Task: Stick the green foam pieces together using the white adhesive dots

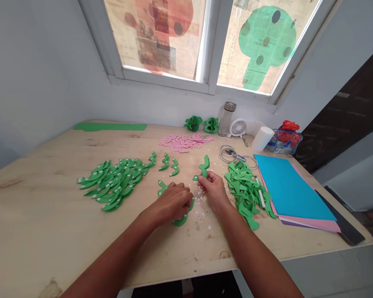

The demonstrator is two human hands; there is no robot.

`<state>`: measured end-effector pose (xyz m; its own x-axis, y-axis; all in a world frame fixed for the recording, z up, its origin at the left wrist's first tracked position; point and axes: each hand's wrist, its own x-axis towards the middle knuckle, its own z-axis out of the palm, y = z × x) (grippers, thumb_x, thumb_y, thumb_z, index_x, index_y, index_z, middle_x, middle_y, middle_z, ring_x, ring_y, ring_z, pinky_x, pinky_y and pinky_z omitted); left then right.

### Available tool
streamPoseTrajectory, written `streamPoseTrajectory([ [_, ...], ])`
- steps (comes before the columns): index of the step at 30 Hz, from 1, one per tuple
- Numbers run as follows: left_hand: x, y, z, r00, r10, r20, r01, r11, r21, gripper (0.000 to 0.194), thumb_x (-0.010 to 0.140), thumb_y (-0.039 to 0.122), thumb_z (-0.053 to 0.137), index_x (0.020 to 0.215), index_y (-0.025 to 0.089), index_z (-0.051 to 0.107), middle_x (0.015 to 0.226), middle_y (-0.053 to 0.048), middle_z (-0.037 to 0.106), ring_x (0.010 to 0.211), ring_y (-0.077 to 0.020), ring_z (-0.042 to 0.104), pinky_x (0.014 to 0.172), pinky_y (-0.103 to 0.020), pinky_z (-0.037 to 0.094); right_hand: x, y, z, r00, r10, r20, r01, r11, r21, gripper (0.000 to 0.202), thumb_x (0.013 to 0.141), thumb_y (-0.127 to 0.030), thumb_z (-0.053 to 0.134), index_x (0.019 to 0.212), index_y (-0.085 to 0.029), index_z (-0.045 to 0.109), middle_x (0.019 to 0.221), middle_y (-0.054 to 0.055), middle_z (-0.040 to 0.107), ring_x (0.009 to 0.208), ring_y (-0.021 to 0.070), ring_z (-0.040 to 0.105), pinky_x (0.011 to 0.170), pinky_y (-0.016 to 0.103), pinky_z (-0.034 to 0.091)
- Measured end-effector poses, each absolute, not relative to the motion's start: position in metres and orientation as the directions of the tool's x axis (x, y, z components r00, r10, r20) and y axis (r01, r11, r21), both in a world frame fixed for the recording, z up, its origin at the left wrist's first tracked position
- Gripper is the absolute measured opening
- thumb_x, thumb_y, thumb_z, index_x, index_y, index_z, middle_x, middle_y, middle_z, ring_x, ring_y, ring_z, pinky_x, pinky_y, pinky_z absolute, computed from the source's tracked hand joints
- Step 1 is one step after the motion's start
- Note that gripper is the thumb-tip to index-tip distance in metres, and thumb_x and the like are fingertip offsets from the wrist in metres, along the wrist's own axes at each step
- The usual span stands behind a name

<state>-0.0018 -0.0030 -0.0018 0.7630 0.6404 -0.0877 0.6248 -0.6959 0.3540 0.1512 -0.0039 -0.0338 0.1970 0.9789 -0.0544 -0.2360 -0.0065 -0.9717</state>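
Between the thumb and fingers of my right hand (216, 188) is the lower end of a wavy green paper cutout (204, 165), its other end pointing away from me. My left hand (175, 200) is closed, fingers curled down over more green cutouts (180, 221); what its fingertips grip is hidden. Small white squares mark the ends of these cutouts. To the left lies an overlapping pile of curved green cutouts (115, 182), also dotted with white squares. A few single cutouts (174, 167) lie beyond my left hand. Tiny white scraps (200, 200) are scattered between my hands.
Green paper offcuts (244, 190) with a white pen (261, 193) lie right of my right arm, beside coloured sheets (294, 186). Behind are pink cutouts (186, 142), scissors (240, 157), grey rings (228, 153), a bottle (226, 120), a small fan (238, 127) and a white roll (262, 139).
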Motion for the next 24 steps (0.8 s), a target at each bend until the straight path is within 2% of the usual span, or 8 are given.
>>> streamPoseTrajectory([
  [7, -0.007, -0.004, 0.008, 0.759, 0.644, -0.098, 0.606, -0.642, 0.471, 0.015, 0.06, 0.006, 0.049, 0.061, 0.019, 0.057, 0.073, -0.004, 0.062, 0.078, -0.0203, 0.053, 0.072, -0.031, 0.036, 0.151, -0.006, -0.032, 0.204, 0.977, -0.056, -0.236, -0.007, -0.972, 0.027, 0.06, -0.039, 0.072, 0.069, -0.017, 0.06, 0.051, -0.002, 0.058, 0.042, 0.0083, 0.043, 0.043, 0.022, 0.029],
  [9, -0.013, 0.001, 0.012, 0.749, 0.653, -0.111, 0.593, -0.587, 0.551, 0.013, 0.061, 0.009, 0.05, 0.063, 0.019, 0.057, 0.071, -0.002, 0.061, 0.074, -0.0185, 0.053, 0.067, -0.028, 0.037, 0.151, -0.006, -0.032, 0.201, 0.978, -0.053, -0.234, -0.004, -0.972, 0.027, 0.06, -0.039, 0.072, 0.069, -0.017, 0.06, 0.052, -0.002, 0.058, 0.043, 0.0084, 0.043, 0.044, 0.022, 0.029],
  [11, -0.022, 0.007, 0.016, 0.73, 0.672, -0.12, 0.547, -0.471, 0.692, 0.008, 0.065, 0.013, 0.051, 0.065, 0.019, 0.056, 0.064, 0.001, 0.058, 0.064, -0.0151, 0.052, 0.058, -0.025, 0.036, 0.151, -0.006, -0.032, 0.192, 0.98, -0.045, -0.23, 0.001, -0.973, 0.026, 0.06, -0.038, 0.073, 0.069, -0.017, 0.06, 0.052, -0.003, 0.058, 0.044, 0.0085, 0.044, 0.045, 0.022, 0.03],
  [12, -0.026, 0.01, 0.018, 0.725, 0.683, -0.086, 0.478, -0.409, 0.777, 0.004, 0.069, 0.018, 0.052, 0.066, 0.019, 0.055, 0.063, 0.002, 0.056, 0.061, -0.0137, 0.051, 0.056, -0.024, 0.037, 0.151, -0.006, -0.032, 0.185, 0.982, -0.042, -0.224, 0.001, -0.974, 0.026, 0.061, -0.038, 0.073, 0.069, -0.017, 0.06, 0.052, -0.003, 0.058, 0.045, 0.0085, 0.044, 0.045, 0.022, 0.03],
  [14, -0.032, 0.016, 0.02, 0.671, 0.741, -0.032, 0.319, -0.25, 0.914, 0.011, 0.073, 0.026, 0.055, 0.066, 0.018, 0.052, 0.06, 0.003, 0.054, 0.057, -0.0122, 0.052, 0.053, -0.023, 0.038, 0.151, -0.007, -0.032, 0.173, 0.984, -0.04, -0.205, -0.004, -0.979, 0.026, 0.061, -0.038, 0.072, 0.068, -0.017, 0.06, 0.053, -0.003, 0.058, 0.045, 0.0082, 0.043, 0.046, 0.022, 0.03],
  [16, -0.035, 0.02, 0.021, 0.581, 0.813, -0.027, 0.21, -0.117, 0.971, 0.017, 0.071, 0.032, 0.061, 0.067, 0.017, 0.053, 0.058, 0.002, 0.056, 0.05, -0.0102, 0.05, 0.047, -0.022, 0.036, 0.15, -0.008, -0.031, 0.166, 0.985, -0.041, -0.186, -0.009, -0.982, 0.026, 0.061, -0.038, 0.072, 0.067, -0.016, 0.059, 0.052, -0.003, 0.057, 0.044, 0.0074, 0.041, 0.045, 0.022, 0.028],
  [20, -0.036, 0.025, 0.017, 0.444, 0.896, -0.013, -0.07, 0.049, 0.996, 0.022, 0.065, 0.031, 0.072, 0.071, 0.016, 0.056, 0.055, 0.003, 0.055, 0.044, -0.0079, 0.047, 0.043, -0.02, 0.035, 0.148, -0.01, -0.028, 0.151, 0.988, -0.041, -0.177, -0.013, -0.984, 0.027, 0.062, -0.038, 0.072, 0.066, -0.016, 0.059, 0.052, -0.003, 0.057, 0.044, 0.0071, 0.04, 0.045, 0.021, 0.027],
  [24, -0.04, 0.031, 0.011, 0.391, 0.92, -0.012, -0.362, 0.166, 0.917, 0.026, 0.058, 0.023, 0.078, 0.078, 0.018, 0.062, 0.066, 0.002, 0.06, 0.055, -0.0089, 0.055, 0.053, -0.021, 0.043, 0.147, -0.012, -0.027, 0.137, 0.99, -0.039, -0.19, -0.013, -0.982, 0.028, 0.061, -0.039, 0.073, 0.067, -0.016, 0.059, 0.053, -0.002, 0.057, 0.044, 0.0077, 0.04, 0.044, 0.021, 0.028],
])
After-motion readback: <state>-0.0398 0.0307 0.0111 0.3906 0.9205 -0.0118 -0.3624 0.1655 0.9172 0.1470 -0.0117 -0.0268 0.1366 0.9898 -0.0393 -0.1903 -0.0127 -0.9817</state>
